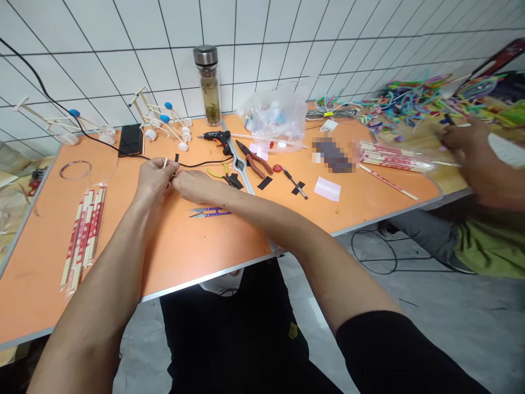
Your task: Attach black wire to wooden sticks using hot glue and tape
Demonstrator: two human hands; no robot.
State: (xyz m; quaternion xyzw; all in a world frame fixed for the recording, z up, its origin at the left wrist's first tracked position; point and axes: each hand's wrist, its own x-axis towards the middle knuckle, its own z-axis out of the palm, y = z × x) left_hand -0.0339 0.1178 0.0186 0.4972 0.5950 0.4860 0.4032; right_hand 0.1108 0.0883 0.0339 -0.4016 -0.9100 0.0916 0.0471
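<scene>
My left hand (153, 176) and my right hand (197, 186) meet over the orange table (184, 246), fingers pinched together. The left hand grips a thin wooden stick (165, 162) whose tip pokes up between the fingers, with a small piece of black tape (176, 158) beside it. The right hand's fingers press at the same spot; what they hold is hidden. A black cable (197, 163) runs just behind both hands. Small purple-handled snips (210, 212) lie close in front of the right hand.
Wrapped chopsticks (84, 235) lie at the left. A glue gun (219, 138), red pliers (255, 162), tape pieces, a phone (131, 140), a jar (210, 87), a plastic bag (274, 119) and stick models (162, 120) sit farther back. Another person's hand (471, 148) works at the right among coloured pipe cleaners.
</scene>
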